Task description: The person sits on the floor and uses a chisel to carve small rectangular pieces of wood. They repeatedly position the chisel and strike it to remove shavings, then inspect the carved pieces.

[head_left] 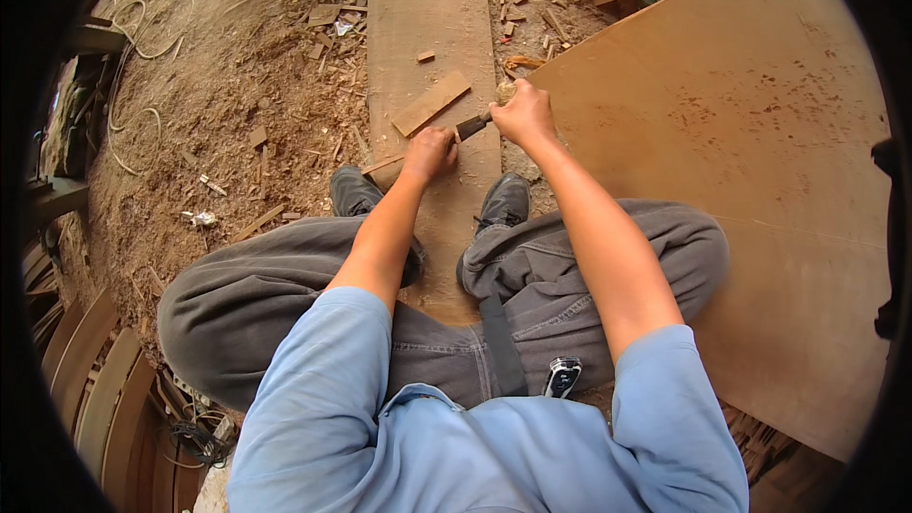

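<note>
While wood chips and sawdust cover the rough ground toward ten o'clock, a long flat wooden board (432,0) runs up to twelve, its pale face dusty. On it, just short of twelve, lies a smooth rectangular wood block (432,104); a broad curved wooden sheet (750,161), mottled with dark flecks, fills two to four. Near twelve is a tool with a dark, flat metal blade (471,127) and a pale rounded handle end (506,91); fingers cover the rest of the handle, and the blade's tip is hard to make out beside the other hand. The right hand (525,116), at one o'clock, closes round the handle, forearm slanting up from five. The left hand (432,152), between eleven and twelve, curls knuckles-up over a narrow wooden strip (384,164), partly hidden beneath it.
</note>
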`<control>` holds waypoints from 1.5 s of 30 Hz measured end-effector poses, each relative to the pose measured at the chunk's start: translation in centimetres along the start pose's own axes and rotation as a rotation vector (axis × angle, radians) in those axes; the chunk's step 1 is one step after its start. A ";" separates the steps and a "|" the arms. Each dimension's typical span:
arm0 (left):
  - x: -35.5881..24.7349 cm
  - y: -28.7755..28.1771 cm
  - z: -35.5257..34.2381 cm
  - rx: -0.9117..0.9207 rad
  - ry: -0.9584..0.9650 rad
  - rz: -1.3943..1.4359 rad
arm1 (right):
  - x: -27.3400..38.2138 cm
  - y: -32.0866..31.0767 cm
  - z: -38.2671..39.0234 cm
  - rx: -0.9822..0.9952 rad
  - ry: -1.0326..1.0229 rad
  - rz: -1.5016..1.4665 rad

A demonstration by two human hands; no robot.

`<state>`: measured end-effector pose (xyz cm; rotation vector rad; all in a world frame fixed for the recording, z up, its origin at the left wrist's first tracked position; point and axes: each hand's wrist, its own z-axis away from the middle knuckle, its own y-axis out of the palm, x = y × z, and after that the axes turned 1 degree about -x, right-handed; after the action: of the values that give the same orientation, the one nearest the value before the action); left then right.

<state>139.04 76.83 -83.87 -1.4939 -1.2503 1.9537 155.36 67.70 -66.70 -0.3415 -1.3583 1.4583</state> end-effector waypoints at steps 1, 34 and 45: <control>0.0 -0.1 0.0 0.021 -0.005 -0.011 | 0.2 0.1 0.3 0.012 0.017 0.003; -0.1 -0.4 0.0 0.035 -0.027 0.006 | 1.2 1.9 1.2 -0.050 -0.047 0.030; -0.3 -0.6 0.1 0.019 -0.039 0.019 | 0.9 1.9 1.4 -0.052 0.011 0.003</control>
<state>138.97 76.88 -83.20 -1.4703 -1.2350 2.0109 152.96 68.11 -67.51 -0.3844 -1.3894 1.4233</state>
